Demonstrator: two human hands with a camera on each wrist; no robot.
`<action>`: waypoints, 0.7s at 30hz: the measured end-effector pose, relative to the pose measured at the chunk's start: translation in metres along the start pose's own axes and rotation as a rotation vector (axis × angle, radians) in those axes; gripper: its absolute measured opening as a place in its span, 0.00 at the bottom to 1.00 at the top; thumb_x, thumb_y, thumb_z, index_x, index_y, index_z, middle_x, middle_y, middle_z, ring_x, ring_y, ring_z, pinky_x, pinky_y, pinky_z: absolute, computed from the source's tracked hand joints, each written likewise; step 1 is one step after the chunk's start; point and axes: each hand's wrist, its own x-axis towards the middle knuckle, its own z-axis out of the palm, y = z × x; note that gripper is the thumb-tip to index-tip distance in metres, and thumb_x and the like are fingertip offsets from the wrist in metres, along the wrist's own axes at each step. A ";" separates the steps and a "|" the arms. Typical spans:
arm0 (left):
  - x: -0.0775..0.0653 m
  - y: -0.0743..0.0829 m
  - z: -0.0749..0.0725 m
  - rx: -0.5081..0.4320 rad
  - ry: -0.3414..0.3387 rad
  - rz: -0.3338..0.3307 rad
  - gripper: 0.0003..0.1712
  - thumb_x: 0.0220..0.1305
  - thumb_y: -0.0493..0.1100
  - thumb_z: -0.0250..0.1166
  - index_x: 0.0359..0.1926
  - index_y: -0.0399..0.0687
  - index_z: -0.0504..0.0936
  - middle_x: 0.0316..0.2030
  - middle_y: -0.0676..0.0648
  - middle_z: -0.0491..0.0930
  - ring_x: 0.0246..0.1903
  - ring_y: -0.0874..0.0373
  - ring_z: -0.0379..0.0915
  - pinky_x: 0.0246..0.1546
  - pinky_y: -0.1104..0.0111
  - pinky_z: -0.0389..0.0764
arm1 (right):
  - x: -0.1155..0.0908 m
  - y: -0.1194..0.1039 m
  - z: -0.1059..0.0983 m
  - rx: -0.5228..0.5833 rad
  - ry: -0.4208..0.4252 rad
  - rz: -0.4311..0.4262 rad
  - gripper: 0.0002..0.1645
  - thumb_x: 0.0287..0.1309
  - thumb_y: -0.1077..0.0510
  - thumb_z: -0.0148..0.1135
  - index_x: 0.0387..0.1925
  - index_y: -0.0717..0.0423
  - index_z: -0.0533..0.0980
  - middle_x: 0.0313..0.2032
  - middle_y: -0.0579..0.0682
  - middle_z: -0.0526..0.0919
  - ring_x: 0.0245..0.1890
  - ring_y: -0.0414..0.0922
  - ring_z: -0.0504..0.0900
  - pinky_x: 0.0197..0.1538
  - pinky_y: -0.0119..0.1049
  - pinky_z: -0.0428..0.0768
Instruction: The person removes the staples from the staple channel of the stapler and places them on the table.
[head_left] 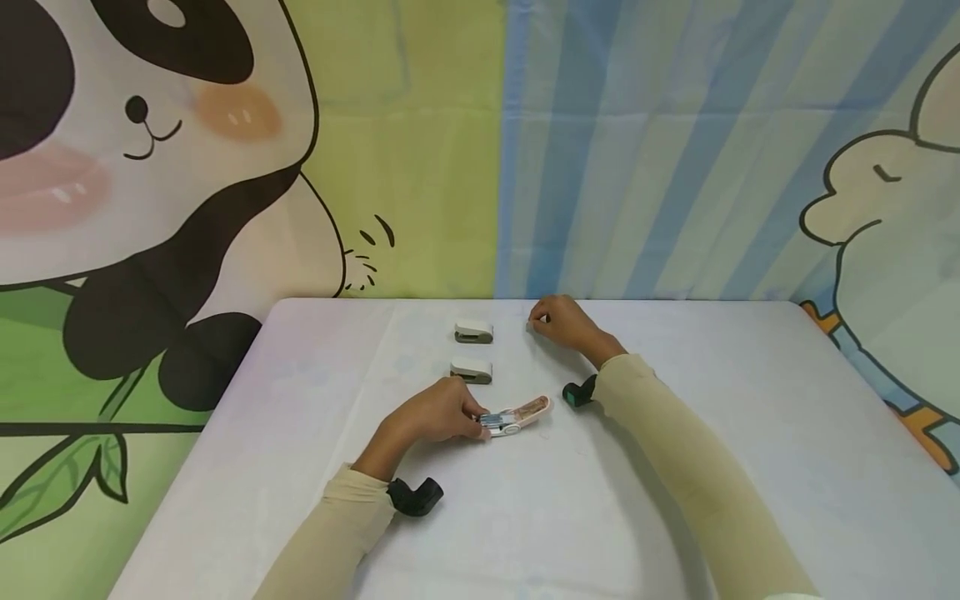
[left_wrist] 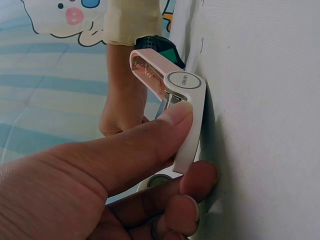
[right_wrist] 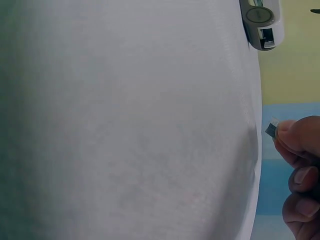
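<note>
My left hand (head_left: 438, 411) pinches a small pink-and-white stapler (head_left: 512, 427) between thumb and fingers. The stapler is opened up, its pink top (left_wrist: 159, 64) swung back from the white base (left_wrist: 196, 120). Farther back, near the table's far edge, my right hand (head_left: 567, 325) is raised above the surface. Between its thumb and index finger is a short strip of staples (right_wrist: 271, 128), small and silvery. Part of the stapler's inside is covered by my left thumb in the left wrist view.
Two more staplers, white over grey, lie on the white-covered table (head_left: 315, 367): a rear one (head_left: 474, 333) near the far edge and a front one (head_left: 472, 370) just beyond my left hand. Behind the table hangs a cartoon-printed cloth (head_left: 420, 150).
</note>
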 end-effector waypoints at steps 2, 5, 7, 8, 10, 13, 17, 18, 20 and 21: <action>0.000 0.000 0.000 0.004 0.001 0.002 0.13 0.54 0.39 0.74 0.43 0.43 0.89 0.20 0.56 0.81 0.16 0.63 0.60 0.18 0.70 0.61 | 0.000 -0.003 -0.002 -0.010 -0.015 -0.015 0.09 0.63 0.66 0.59 0.40 0.62 0.85 0.43 0.57 0.83 0.45 0.53 0.79 0.49 0.47 0.76; 0.000 0.000 0.000 0.006 0.002 0.002 0.13 0.54 0.40 0.74 0.43 0.43 0.89 0.20 0.56 0.81 0.16 0.63 0.60 0.18 0.70 0.61 | -0.001 -0.004 -0.005 -0.018 -0.020 -0.023 0.10 0.63 0.66 0.59 0.40 0.63 0.85 0.43 0.58 0.83 0.46 0.54 0.79 0.49 0.48 0.76; 0.000 0.000 0.001 0.004 0.001 0.005 0.13 0.55 0.40 0.74 0.43 0.43 0.88 0.19 0.56 0.80 0.16 0.63 0.60 0.18 0.70 0.61 | -0.003 -0.002 -0.006 -0.020 -0.020 -0.015 0.09 0.62 0.66 0.60 0.40 0.64 0.84 0.43 0.58 0.83 0.46 0.54 0.79 0.49 0.48 0.76; 0.000 0.000 0.001 0.004 0.000 0.003 0.14 0.55 0.40 0.74 0.43 0.43 0.88 0.19 0.56 0.80 0.16 0.63 0.60 0.18 0.70 0.61 | -0.005 -0.001 -0.006 -0.019 -0.022 -0.006 0.09 0.62 0.66 0.60 0.40 0.64 0.84 0.43 0.58 0.83 0.46 0.54 0.79 0.49 0.48 0.76; 0.000 0.001 0.002 0.006 0.000 -0.001 0.14 0.55 0.40 0.74 0.43 0.42 0.88 0.19 0.56 0.80 0.16 0.63 0.60 0.18 0.71 0.61 | -0.007 0.002 -0.007 -0.011 -0.028 0.011 0.09 0.62 0.66 0.61 0.40 0.64 0.84 0.43 0.58 0.83 0.45 0.54 0.79 0.48 0.47 0.76; 0.000 0.000 0.002 0.009 0.001 -0.011 0.13 0.55 0.40 0.74 0.43 0.43 0.88 0.20 0.57 0.80 0.17 0.63 0.61 0.18 0.70 0.62 | -0.010 0.005 -0.009 0.009 -0.036 0.037 0.07 0.62 0.66 0.62 0.38 0.64 0.85 0.42 0.58 0.83 0.44 0.53 0.79 0.46 0.47 0.76; -0.001 0.000 0.001 0.009 0.005 -0.008 0.13 0.55 0.40 0.74 0.43 0.43 0.89 0.21 0.57 0.81 0.17 0.63 0.61 0.19 0.70 0.62 | -0.012 0.010 -0.011 0.035 -0.027 0.033 0.06 0.61 0.65 0.64 0.35 0.62 0.85 0.39 0.57 0.84 0.41 0.52 0.79 0.44 0.47 0.75; -0.001 0.000 0.001 0.010 0.007 -0.005 0.13 0.55 0.40 0.74 0.43 0.43 0.89 0.21 0.57 0.81 0.17 0.63 0.61 0.19 0.70 0.62 | -0.013 0.011 -0.011 0.041 -0.025 0.030 0.06 0.60 0.65 0.64 0.34 0.62 0.85 0.39 0.56 0.84 0.41 0.52 0.79 0.44 0.47 0.75; 0.000 0.000 0.001 0.008 0.010 -0.006 0.13 0.54 0.40 0.74 0.42 0.44 0.89 0.21 0.57 0.81 0.17 0.63 0.60 0.19 0.70 0.62 | -0.014 0.014 -0.012 0.057 -0.024 0.011 0.06 0.60 0.65 0.63 0.34 0.61 0.86 0.38 0.55 0.84 0.41 0.52 0.79 0.44 0.47 0.75; 0.000 0.000 0.001 0.007 0.011 -0.007 0.13 0.54 0.40 0.74 0.43 0.44 0.89 0.22 0.57 0.81 0.17 0.63 0.60 0.19 0.70 0.62 | -0.015 0.015 -0.013 0.064 -0.026 -0.001 0.06 0.61 0.65 0.63 0.34 0.61 0.86 0.38 0.55 0.84 0.41 0.52 0.79 0.44 0.47 0.75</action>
